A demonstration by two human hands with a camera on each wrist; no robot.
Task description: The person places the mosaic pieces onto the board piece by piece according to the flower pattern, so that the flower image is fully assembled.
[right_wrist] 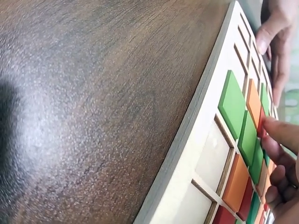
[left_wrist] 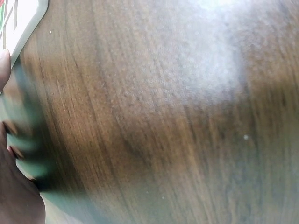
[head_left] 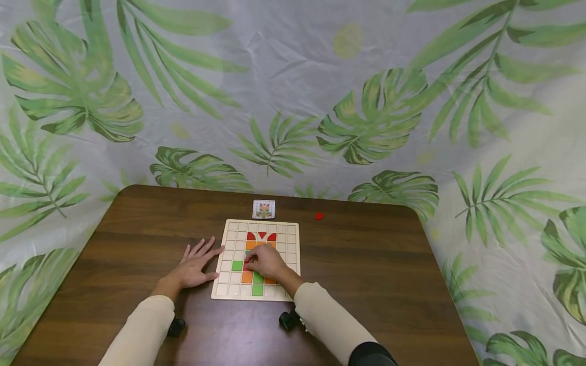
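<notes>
A square wooden grid board [head_left: 293, 254] lies on the table, with red, orange and green tiles set in its cells. My right hand [head_left: 267, 262] reaches over the middle of the board, fingers curled, and pinches a red tile [right_wrist: 262, 122] at a cell beside an orange tile [right_wrist: 253, 101]. The hand hides several cells beneath it. With fingers spread, my left hand [head_left: 194, 267] rests on the table, its thumb and index finger touching the board's left edge. A green tile [head_left: 257, 290] sits in the bottom row.
Behind the board lies a small pattern card [head_left: 263, 209] printed with a coloured figure. A loose red piece [head_left: 319, 216] lies to its right on the brown wooden table [head_left: 375, 274]. A leaf-printed cloth [head_left: 293, 91] hangs beyond the table's far edge.
</notes>
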